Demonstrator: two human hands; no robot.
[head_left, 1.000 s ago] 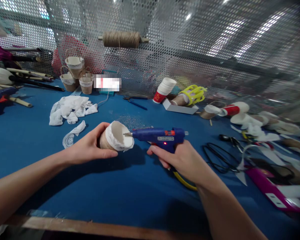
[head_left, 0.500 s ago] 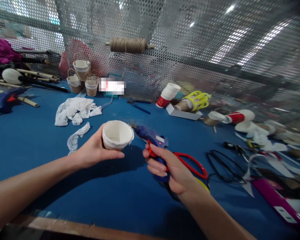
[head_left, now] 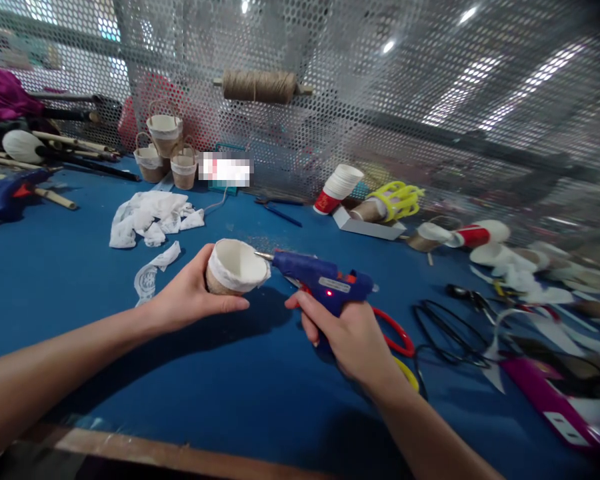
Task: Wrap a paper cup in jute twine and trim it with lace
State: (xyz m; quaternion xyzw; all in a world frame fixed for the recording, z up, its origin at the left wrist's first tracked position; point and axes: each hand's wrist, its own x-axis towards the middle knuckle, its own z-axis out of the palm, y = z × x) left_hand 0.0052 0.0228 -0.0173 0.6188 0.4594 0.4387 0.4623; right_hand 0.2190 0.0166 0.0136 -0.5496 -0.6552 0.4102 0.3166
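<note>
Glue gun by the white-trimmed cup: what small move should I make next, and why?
I'd probably dab the glue gun lightly along the edge of the cup, since its nozzle is right at that edge, its red light is on, and your left hand holds the cup mouth up.

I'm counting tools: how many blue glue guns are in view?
2: one glue gun in the right hand, and a second glue gun lying on the table at far left. Others could be hidden.
</note>
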